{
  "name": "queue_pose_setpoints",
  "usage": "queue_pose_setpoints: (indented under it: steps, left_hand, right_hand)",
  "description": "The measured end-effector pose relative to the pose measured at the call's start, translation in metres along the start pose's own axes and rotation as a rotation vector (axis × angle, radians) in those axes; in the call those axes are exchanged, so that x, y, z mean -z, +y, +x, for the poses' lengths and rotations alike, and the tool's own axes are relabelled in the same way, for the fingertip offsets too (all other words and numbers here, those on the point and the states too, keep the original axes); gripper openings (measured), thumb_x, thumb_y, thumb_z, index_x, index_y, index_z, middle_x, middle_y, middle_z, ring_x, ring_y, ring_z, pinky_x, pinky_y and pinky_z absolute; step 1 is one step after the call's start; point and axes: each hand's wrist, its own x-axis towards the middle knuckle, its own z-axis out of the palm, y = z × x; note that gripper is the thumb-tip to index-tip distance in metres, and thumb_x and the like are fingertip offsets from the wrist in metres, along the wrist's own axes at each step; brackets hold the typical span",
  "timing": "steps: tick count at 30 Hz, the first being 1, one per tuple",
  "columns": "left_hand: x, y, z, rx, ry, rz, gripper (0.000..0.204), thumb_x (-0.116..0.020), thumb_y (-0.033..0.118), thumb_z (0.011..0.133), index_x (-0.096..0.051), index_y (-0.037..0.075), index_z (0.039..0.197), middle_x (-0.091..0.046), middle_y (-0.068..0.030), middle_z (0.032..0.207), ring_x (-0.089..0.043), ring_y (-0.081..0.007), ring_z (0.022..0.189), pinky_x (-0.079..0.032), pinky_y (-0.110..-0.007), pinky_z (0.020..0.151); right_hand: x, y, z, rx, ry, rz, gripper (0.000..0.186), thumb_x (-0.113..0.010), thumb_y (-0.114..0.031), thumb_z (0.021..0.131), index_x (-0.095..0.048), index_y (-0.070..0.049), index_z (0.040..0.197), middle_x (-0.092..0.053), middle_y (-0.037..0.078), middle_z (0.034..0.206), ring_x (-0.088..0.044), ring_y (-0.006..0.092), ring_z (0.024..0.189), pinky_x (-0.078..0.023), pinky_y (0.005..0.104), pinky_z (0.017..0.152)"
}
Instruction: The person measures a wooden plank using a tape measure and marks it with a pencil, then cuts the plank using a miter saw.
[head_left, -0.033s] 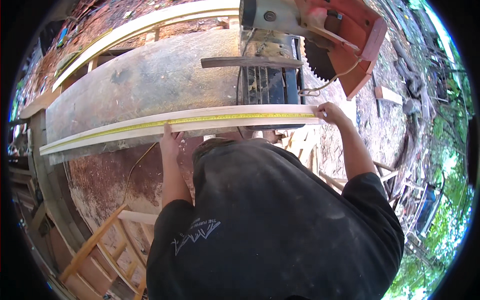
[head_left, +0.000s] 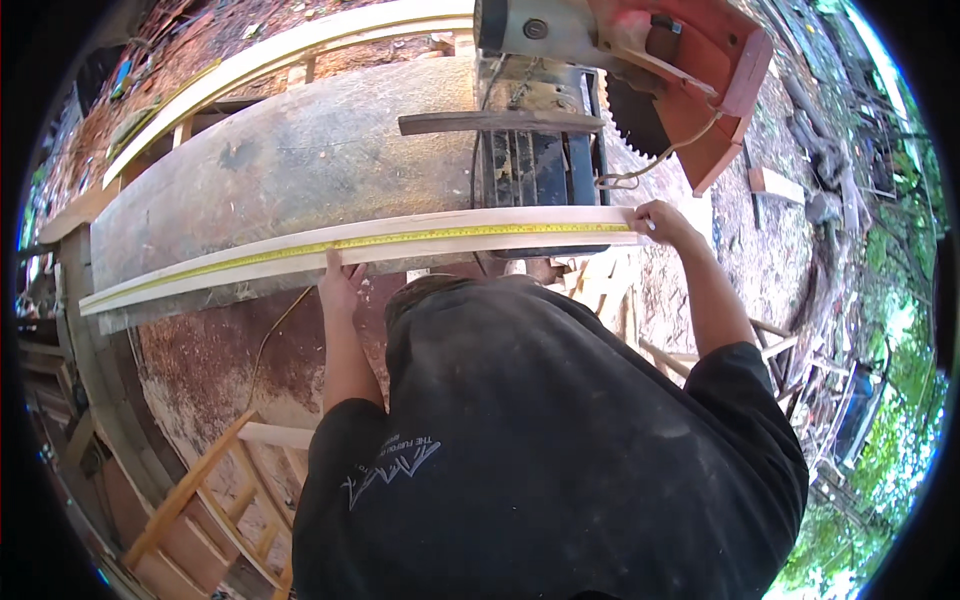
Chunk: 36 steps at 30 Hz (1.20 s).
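Our left hand [head_left: 340, 285] pressing the pale wooden batten [head_left: 250, 258] at nine o'clock, our right hand [head_left: 662, 222] pinching the yellow tape measure [head_left: 420, 238] at its three o'clock end, circular saw [head_left: 640, 70] at twelve.

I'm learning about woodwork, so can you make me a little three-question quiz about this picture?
1. True or false: a yellow tape measure lies along the pale wooden board.
2. Which hand holds the board's end nearest the circular saw? A) left hand B) right hand
3. Fill in: the saw's blade guard is ____ in colour.

Key: 1 true. 2 B. 3 orange-red.
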Motion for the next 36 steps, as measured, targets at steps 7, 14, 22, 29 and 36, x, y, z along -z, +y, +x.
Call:
queue_pose_setpoints:
  steps: [7, 14, 22, 29, 36]
  left_hand:
    - [-0.005, 0.008, -0.002, -0.041, 0.032, 0.07, 0.044, -0.059, 0.039, 0.095, -0.05, 0.009, 0.126, -0.063, -0.0056, 0.111, -0.066, -0.0161, 0.094, -0.058, -0.027, 0.064]
    - [-0.011, 0.013, -0.007, -0.041, 0.001, 0.122, 0.046, -0.059, 0.045, 0.093, -0.051, 0.015, 0.127, -0.064, -0.0013, 0.11, -0.064, -0.0129, 0.095, -0.055, -0.032, 0.075]
    - [-0.011, 0.013, -0.007, -0.031, -0.034, 0.109, 0.047, -0.057, 0.043, 0.094, -0.052, 0.008, 0.125, -0.064, -0.0052, 0.109, -0.065, -0.0164, 0.094, -0.055, -0.028, 0.069]
    - [-0.01, 0.011, -0.003, -0.027, -0.046, 0.157, 0.052, -0.06, 0.049, 0.091, -0.053, 0.011, 0.126, -0.063, -0.0031, 0.113, -0.064, -0.0165, 0.097, -0.054, -0.032, 0.076]
    - [-0.004, 0.011, 0.0, 0.016, -0.073, 0.14, 0.053, -0.06, 0.052, 0.09, -0.051, 0.016, 0.128, -0.061, 0.0004, 0.117, -0.063, -0.0152, 0.101, -0.053, -0.032, 0.078]
  right_hand:
    - [0.002, 0.0, -0.001, 0.011, -0.016, -0.006, 0.016, -0.07, -0.015, 0.082, -0.07, -0.002, 0.092, -0.068, 0.018, 0.084, -0.066, 0.0316, 0.08, -0.052, 0.0389, 0.072]
    - [0.002, -0.007, -0.002, -0.105, -0.019, 0.029, 0.022, -0.071, -0.022, 0.081, -0.072, -0.006, 0.095, -0.069, 0.018, 0.088, -0.066, 0.0307, 0.082, -0.051, 0.0396, 0.077]
    - [0.0, 0.001, 0.016, -0.119, -0.132, -0.042, 0.024, -0.071, -0.023, 0.079, -0.072, -0.007, 0.098, -0.07, 0.016, 0.091, -0.066, 0.0304, 0.086, -0.051, 0.0384, 0.079]
    - [0.006, -0.016, 0.014, -0.206, -0.121, -0.115, 0.027, -0.073, -0.026, 0.076, -0.073, -0.009, 0.097, -0.07, 0.016, 0.083, -0.067, 0.0263, 0.076, -0.052, 0.0369, 0.073]
    - [0.017, -0.035, 0.01, -0.286, -0.195, -0.135, 0.033, -0.069, -0.031, 0.078, -0.072, -0.008, 0.101, -0.07, 0.016, 0.094, -0.067, 0.0314, 0.088, -0.053, 0.0413, 0.078]
